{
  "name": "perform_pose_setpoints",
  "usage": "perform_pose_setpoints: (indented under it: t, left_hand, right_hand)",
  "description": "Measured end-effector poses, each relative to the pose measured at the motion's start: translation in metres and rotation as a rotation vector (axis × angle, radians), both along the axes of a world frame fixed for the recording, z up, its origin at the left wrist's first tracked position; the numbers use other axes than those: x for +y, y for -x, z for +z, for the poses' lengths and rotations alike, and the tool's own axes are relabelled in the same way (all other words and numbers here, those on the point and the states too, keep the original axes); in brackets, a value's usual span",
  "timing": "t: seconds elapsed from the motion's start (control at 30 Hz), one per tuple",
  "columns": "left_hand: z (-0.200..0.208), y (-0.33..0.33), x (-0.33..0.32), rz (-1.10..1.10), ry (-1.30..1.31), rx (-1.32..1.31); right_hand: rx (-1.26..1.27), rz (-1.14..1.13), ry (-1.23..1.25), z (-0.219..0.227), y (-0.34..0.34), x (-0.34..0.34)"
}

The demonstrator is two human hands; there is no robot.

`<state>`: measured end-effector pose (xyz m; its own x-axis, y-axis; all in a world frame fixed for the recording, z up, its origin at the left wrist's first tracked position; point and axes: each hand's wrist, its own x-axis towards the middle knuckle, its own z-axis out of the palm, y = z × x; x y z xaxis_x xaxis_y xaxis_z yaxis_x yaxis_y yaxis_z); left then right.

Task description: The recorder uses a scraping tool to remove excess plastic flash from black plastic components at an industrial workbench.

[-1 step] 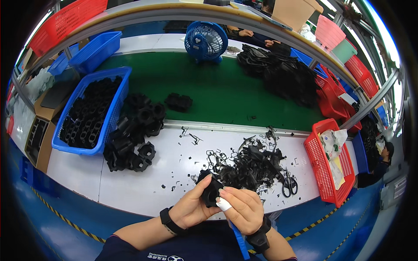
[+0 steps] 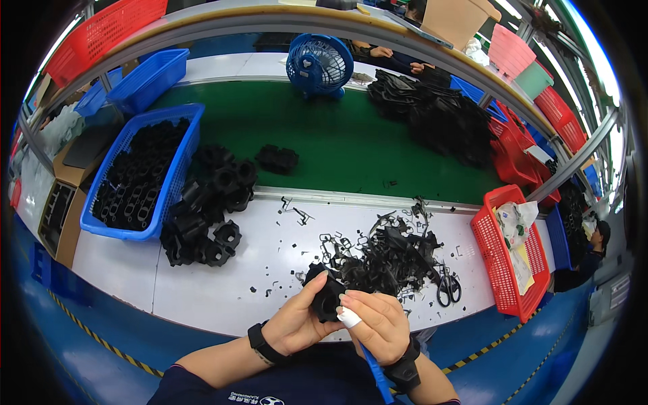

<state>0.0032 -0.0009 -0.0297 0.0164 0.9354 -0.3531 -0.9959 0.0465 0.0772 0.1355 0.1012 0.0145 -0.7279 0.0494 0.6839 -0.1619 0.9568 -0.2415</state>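
Note:
My left hand, wearing a black wristband, is closed around a black moulded part with a round opening. The part is held above the near edge of the white table. My right hand is closed too, its fingertips at the right rim of the part. A white wrap covers one of its digits. From under this hand a long blue handle sticks out toward me; the working end of that tool is hidden. Just beyond my hands lies a heap of black scraps, with black-handled scissors at its right.
Black moulded parts are piled left, beside a blue basket of black pieces. A red basket holds papers and a plastic bag. A blue fan and flat black pieces stand behind on the green surface. Another person's hands show beyond.
The lower end of the blue handle has swung slightly to the right, with a small turn of my right hand. My left hand and the black part are almost unmoved.

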Motion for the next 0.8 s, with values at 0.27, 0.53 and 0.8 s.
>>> perform_pose_setpoints:
  t: [0.27, 0.53, 0.8]
  left_hand:
    - [0.004, 0.003, 0.002, -0.009, -0.162, 0.04]
    - [-0.002, -0.001, 0.003, -0.019, -0.087, 0.051]
    - [0.004, 0.002, 0.004, -0.028, -0.041, 0.023]
  right_hand:
    - [0.105, 0.009, 0.892, -0.004, -0.005, -0.01]
    - [0.181, -0.194, 0.23, -0.016, 0.002, -0.003]
    - [0.131, -0.082, 0.566, -0.008, 0.005, -0.009]
